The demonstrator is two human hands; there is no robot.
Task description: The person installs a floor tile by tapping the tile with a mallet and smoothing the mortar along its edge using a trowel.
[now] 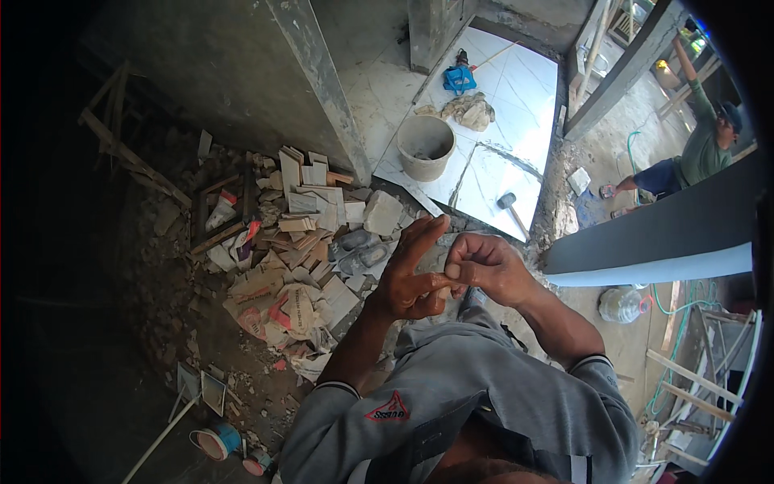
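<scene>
My left hand (413,276) and my right hand (488,266) meet in front of my chest. On the left hand some fingers stretch up and apart, while one finger points across to the right hand. The right thumb and fingers pinch together at the tip of that finger; whether something small sits between them I cannot make out. Just beyond the hands, a mallet (506,201) with a dark head and pale handle lies on the white floor tiles (492,181). A grey bucket (426,165) stands on the tiles behind it.
A crumpled cloth (472,113) and a blue bag-like item (459,79) lie farther back on the tiles. Broken tile pieces (318,206) and torn sacks (278,306) are heaped at left. A clear jug (619,306) stands at right, beyond which another person (701,157) reaches up.
</scene>
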